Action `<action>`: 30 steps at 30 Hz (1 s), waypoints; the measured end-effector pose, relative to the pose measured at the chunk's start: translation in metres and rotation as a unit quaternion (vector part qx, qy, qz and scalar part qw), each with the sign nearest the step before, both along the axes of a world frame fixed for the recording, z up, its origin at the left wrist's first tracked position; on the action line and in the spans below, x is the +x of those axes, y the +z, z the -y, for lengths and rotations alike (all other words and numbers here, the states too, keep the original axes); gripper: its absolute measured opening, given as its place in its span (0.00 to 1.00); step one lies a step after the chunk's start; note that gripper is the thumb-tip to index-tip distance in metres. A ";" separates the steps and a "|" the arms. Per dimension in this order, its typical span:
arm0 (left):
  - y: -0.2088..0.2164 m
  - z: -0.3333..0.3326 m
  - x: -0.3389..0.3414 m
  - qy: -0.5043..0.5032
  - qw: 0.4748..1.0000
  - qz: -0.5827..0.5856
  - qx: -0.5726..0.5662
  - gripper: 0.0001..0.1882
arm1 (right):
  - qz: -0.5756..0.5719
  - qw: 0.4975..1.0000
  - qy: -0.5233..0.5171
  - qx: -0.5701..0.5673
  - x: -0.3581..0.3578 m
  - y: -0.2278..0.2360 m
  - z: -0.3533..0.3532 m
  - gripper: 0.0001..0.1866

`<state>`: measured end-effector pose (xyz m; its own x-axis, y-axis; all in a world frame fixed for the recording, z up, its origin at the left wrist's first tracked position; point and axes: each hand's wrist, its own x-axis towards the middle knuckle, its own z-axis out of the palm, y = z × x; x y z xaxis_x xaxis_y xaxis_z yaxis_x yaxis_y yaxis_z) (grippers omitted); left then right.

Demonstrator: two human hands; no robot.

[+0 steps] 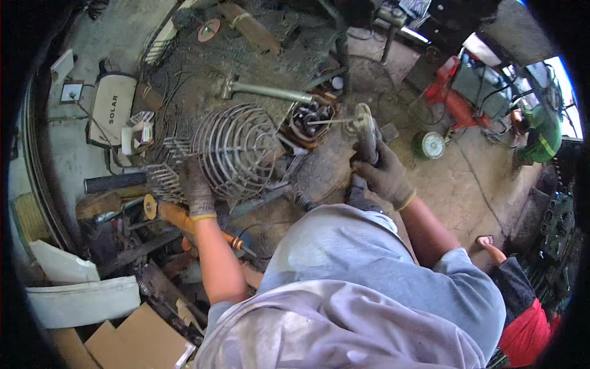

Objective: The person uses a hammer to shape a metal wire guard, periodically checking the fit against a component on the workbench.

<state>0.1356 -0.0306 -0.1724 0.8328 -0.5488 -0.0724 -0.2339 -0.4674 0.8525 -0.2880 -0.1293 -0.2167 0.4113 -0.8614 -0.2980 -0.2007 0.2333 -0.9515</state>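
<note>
My left hand (198, 192), in a brown work glove with a yellow cuff, is closed on the left side of a metal ring cage (236, 150). The cage is built of concentric bare rods joined by cross bars. Beside it, comb-like metal pieces (165, 178) lie close to the same hand. My right hand (388, 175), gloved too, is wrapped round the handle of a welding electrode holder (367, 132). From its jaw a thin electrode (329, 122) points left, toward the cage and apart from it. The left fingertips are partly hidden.
An orange angle grinder (178, 216) lies beside my left forearm. Beyond the cage are a T-shaped metal pipe (270, 91) and a container of small parts (312, 120). A round green-and-white reel (432, 145) stands right; another person (522, 307) is lower right.
</note>
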 end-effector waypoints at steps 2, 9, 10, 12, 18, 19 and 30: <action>-0.005 -0.006 0.010 -0.023 1.000 0.013 -0.002 0.37 | -0.038 0.998 0.024 0.050 -0.019 0.028 0.030 0.28; 0.011 0.002 -0.009 -0.030 0.995 0.094 0.031 0.36 | -0.058 0.899 -0.290 -0.323 -0.014 0.092 0.082 0.29; 0.011 0.001 -0.013 -0.015 0.993 0.109 0.036 0.35 | -0.052 0.908 -0.281 -0.305 -0.011 0.107 0.100 0.30; 0.012 0.005 -0.016 0.004 0.990 0.132 0.051 0.34 | -0.019 0.881 -0.330 -0.340 -0.003 0.120 0.146 0.27; -0.006 0.005 0.015 -0.079 0.989 0.122 0.010 0.29 | -0.007 0.782 -0.460 -0.420 0.044 0.134 0.239 0.26; 0.008 0.016 -0.005 -0.065 0.993 0.100 0.013 0.29 | -0.011 0.786 -0.456 -0.416 0.050 0.126 0.243 0.26; -0.001 0.003 -0.007 -0.040 0.990 0.132 -0.034 0.28 | -0.357 0.708 -0.420 -0.441 0.065 0.102 0.232 0.28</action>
<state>0.1288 -0.0341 -0.1730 0.7710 -0.6105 0.1813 -0.4867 -0.3813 0.7860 -0.2227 -0.3612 -0.1145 -0.3404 -0.6932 0.6353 -0.8473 -0.0668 -0.5269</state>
